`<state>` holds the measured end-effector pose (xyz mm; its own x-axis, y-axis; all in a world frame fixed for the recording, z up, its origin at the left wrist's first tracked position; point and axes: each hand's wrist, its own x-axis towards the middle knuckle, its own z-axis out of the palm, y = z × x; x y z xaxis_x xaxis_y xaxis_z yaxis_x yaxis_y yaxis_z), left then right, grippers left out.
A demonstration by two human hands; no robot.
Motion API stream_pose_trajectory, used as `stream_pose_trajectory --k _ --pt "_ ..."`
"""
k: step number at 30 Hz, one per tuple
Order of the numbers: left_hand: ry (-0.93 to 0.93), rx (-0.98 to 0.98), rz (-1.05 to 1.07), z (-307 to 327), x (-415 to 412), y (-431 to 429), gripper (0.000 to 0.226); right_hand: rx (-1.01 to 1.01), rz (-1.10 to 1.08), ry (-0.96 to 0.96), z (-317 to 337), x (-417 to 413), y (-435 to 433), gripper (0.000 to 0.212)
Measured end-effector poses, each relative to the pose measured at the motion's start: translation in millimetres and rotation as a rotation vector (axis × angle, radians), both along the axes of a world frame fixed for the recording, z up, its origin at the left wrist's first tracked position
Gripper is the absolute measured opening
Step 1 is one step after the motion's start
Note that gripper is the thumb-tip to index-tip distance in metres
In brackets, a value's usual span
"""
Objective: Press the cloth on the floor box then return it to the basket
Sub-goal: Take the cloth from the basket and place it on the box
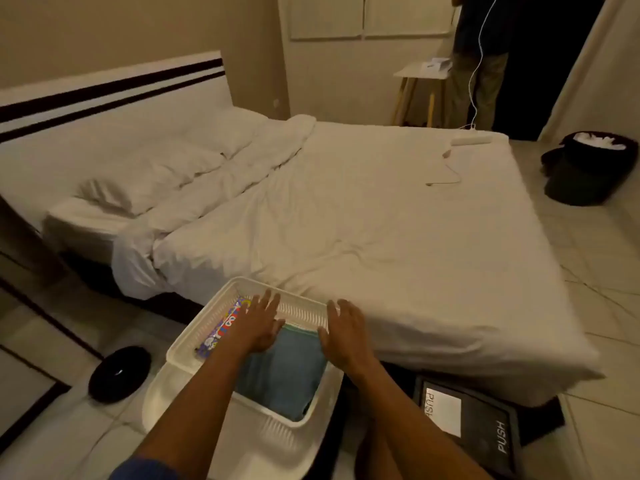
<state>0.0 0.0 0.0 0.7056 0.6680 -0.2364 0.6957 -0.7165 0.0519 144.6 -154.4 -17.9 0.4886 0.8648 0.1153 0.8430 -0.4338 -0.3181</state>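
A folded blue cloth (285, 370) lies inside the white plastic basket (194, 336) on the floor at the bed's near edge. My left hand (258, 325) hovers over the cloth's left side, palm down with fingers spread, holding nothing. At the cloth's right edge, over the basket rim, my right hand (346, 332) is also spread and empty. A colourful patterned item (221, 329) lies along the basket's left wall. The dark floor box (467, 417) with "PUSH" labels sits on the floor to the right of the basket, partly under the bed.
A white bed (381, 220) fills the middle, with a white cable (446, 174) on it. A black round object (119, 374) lies on the tiles left of the basket. A dark bin (588, 168) stands far right. A person (481, 60) stands by a small table (420, 72).
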Motion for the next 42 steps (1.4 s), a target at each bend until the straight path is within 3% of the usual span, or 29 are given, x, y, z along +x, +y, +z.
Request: stream_pose_trajectory --k 2,4,7,10,16,20,27,36,42 --pt "0.058 0.002 -0.044 -11 1 12 0.066 -0.002 0.046 0.023 -15 -1 10 0.062" --pt "0.095 -0.028 -0.052 -25 -1 23 0.069 -0.157 0.107 0.012 -21 -6 18 0.06" --pt "0.138 -0.045 -0.108 -41 9 35 0.068 -0.299 0.142 -0.131 -28 -3 31 0.043" --pt "0.119 -0.106 -0.148 -52 21 41 0.062 -0.419 0.172 -0.154 -42 -2 41 0.029" --pt "0.106 -0.169 -0.143 -75 24 53 0.046 -0.41 0.0 -0.031 -69 1 53 0.03" --pt "0.18 -0.088 -0.211 -70 33 55 0.045 -0.542 0.152 -0.297 -65 4 58 0.032" --pt "0.295 0.014 -0.227 -64 41 61 0.035 -0.542 0.115 -0.316 -59 5 66 0.029" --pt "0.017 -0.133 -0.173 -16 24 53 0.021 -0.437 0.136 -0.165 -46 11 61 0.025" --pt "-0.026 -0.161 -0.179 22 10 46 0.017 -0.39 0.16 0.047 -21 16 52 0.034"
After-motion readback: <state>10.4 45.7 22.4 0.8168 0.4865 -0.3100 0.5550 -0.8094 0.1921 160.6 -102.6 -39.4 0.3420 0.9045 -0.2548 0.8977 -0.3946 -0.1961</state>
